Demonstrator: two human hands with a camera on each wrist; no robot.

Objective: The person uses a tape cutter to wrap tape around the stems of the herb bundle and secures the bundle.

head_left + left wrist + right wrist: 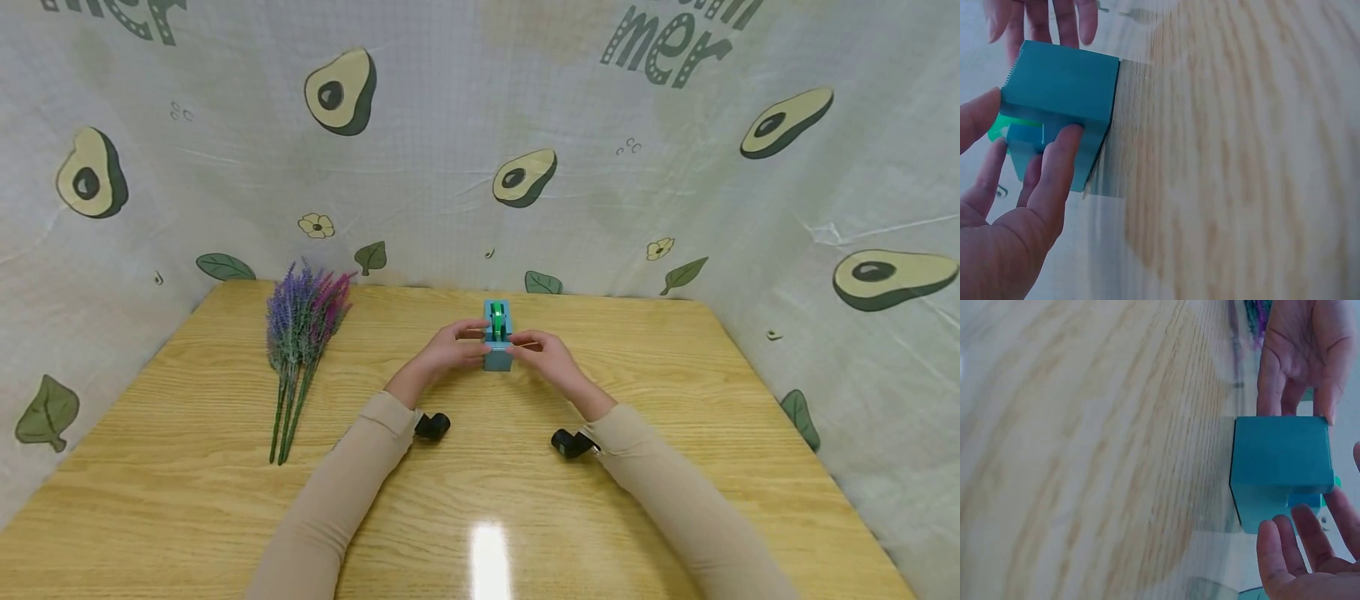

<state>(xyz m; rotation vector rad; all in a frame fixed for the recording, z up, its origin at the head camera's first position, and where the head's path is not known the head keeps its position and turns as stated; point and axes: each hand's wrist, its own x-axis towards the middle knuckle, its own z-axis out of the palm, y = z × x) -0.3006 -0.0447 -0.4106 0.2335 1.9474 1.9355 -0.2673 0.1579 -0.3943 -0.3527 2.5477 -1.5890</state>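
Observation:
A blue tape dispenser (498, 358) with a green tape roll (497, 318) stands on the wooden table, its front end towards me. My left hand (450, 348) is at its left side; in the left wrist view its fingertips touch the side wall of the dispenser (1060, 81) and the thumb lies at the top edge. On the other side is my right hand (551, 358), fingers spread and lightly bent. In the right wrist view its index finger reaches the top edge of the dispenser (1282, 450), while the other fingertips are close beside the wall; contact there is unclear.
Purple and pink artificial flowers (303, 325) lie on the left of the wooden table (637, 517). An avocado-print cloth (435, 183) hangs behind the table and along its sides. Each wrist carries a small black camera (573, 443).

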